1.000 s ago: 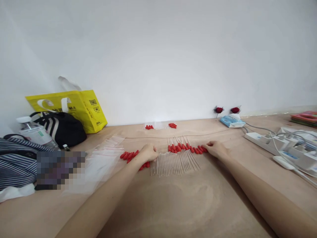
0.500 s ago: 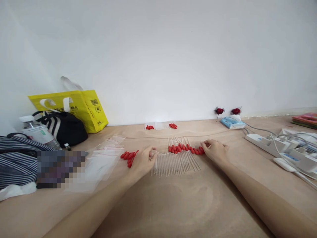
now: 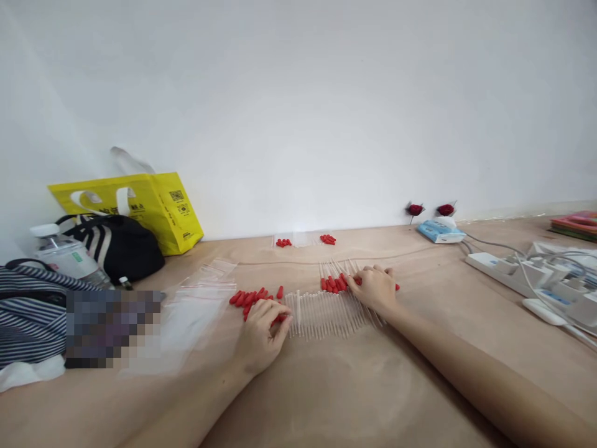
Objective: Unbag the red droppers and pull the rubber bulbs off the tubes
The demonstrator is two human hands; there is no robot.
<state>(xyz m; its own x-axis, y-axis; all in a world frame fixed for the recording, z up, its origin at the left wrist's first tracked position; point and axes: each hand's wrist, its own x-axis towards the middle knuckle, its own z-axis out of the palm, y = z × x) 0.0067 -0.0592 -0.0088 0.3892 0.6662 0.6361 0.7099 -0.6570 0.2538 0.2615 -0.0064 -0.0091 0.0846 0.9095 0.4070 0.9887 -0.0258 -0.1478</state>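
Note:
A row of thin clear glass tubes [image 3: 326, 312] lies side by side on the tan table [image 3: 354, 386]. Loose red rubber caps [image 3: 250, 297] lie to the left of the row. More red caps [image 3: 333, 283] sit across the tubes' far ends. My left hand [image 3: 261, 335] rests at the row's left end, its fingers curled and pinching a red cap whose tip shows at the fingertips. My right hand [image 3: 375, 287] lies on the far right part of the row, fingers bent and closed over the red caps there.
Clear zip bags [image 3: 198, 305] lie left of the caps. Behind them are a yellow bag [image 3: 156, 205], a black striped bag [image 3: 119, 246] and a water bottle [image 3: 58, 255]. Small bags with red caps [image 3: 303, 239] lie by the wall. Power strips with cables [image 3: 517, 270] and a blue packet [image 3: 441, 231] are on the right.
My right hand slid left along the line of red caps, bunching them together. My left hand drew back toward me at the tubes' left end and curled its fingers.

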